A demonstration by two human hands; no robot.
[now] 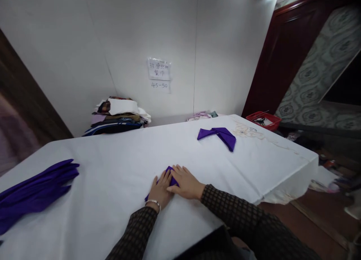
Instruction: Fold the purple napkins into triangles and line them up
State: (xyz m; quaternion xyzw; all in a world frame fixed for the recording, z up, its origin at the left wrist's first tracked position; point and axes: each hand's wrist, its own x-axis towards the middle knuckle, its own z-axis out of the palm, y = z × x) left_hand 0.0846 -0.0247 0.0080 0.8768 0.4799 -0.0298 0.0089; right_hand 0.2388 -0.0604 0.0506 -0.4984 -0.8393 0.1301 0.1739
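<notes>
A small folded purple cloth (171,179) lies on the white-covered table (118,166) near its front edge. My left hand (160,190) lies flat on its left part, fingers stretched out, a bracelet at the wrist. My right hand (184,183) presses flat on its right part, fingers together and extended. Most of the cloth is hidden under both hands. A second purple cloth (219,136), folded into a shape with pointed ends, lies farther back to the right.
A pile of purple cloths (34,192) lies at the table's left edge. Stacked mixed fabrics (117,115) rest by the white wall, under a paper note (159,73). A red basket (263,120) stands beyond the right corner, by a dark wooden door.
</notes>
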